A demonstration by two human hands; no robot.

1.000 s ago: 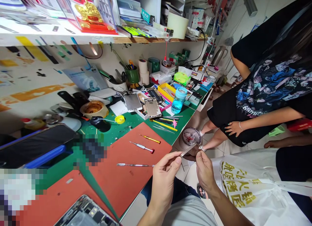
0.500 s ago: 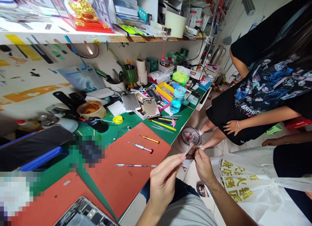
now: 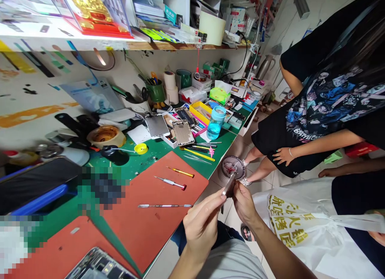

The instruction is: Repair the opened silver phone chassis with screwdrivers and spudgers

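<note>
My left hand (image 3: 201,220) grips one side of a thin, metal-edged phone (image 3: 229,186), with the thumb and fingers pinched on it. On its other side my right hand (image 3: 245,202) holds it with bent fingers. The phone is seen nearly edge-on, beyond the bench's front edge, and its faces are mostly hidden. On the orange mat (image 3: 132,231) to the left lie a gold screwdriver (image 3: 180,172), a silver screwdriver with a red cap (image 3: 170,182) and a double-ended metal pry tool (image 3: 164,206). An opened phone (image 3: 100,267) lies at the bottom edge of the view.
A blue water bottle (image 3: 215,123), phone parts (image 3: 183,133) and tweezers (image 3: 197,158) crowd the green bench. A waste bin (image 3: 233,166) stands on the floor. At right a person in a black shirt (image 3: 331,98) stands near a white plastic bag (image 3: 288,214).
The phone has turned in my hands, so its metal edge and a darker side show more. My view has shifted slightly, and the bench tools lie as before.
</note>
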